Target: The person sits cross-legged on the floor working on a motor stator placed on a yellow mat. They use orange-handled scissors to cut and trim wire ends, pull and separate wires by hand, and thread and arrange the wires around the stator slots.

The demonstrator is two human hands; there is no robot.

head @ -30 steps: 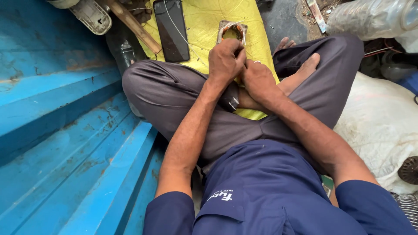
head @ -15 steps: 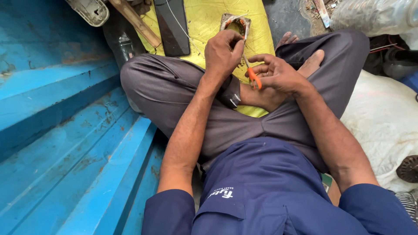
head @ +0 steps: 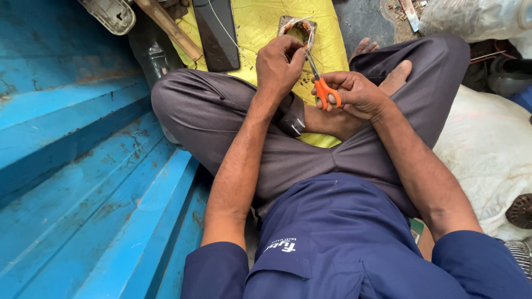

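Observation:
I sit cross-legged in grey trousers on a yellow sheet (head: 260, 25). My right hand (head: 357, 95) grips orange-handled scissors (head: 321, 87), blades pointing up toward a small rectangular metal piece with copper winding (head: 298, 29) that rests on the sheet. My left hand (head: 280, 65) is closed around a thin wire or strand just below that piece, right beside the scissor blades. My bare feet show under the hands, partly hidden by them.
A blue stepped metal surface (head: 77, 166) fills the left. A dark flat panel (head: 216, 33), a wooden stick (head: 166, 25) and a pale plastic casing (head: 111, 14) lie at the top. A white sack (head: 487, 144) and clutter lie at right.
My right hand has come up from my lap holding the orange scissors and brought their blades to the strand held by my left hand. The view has shifted slightly.

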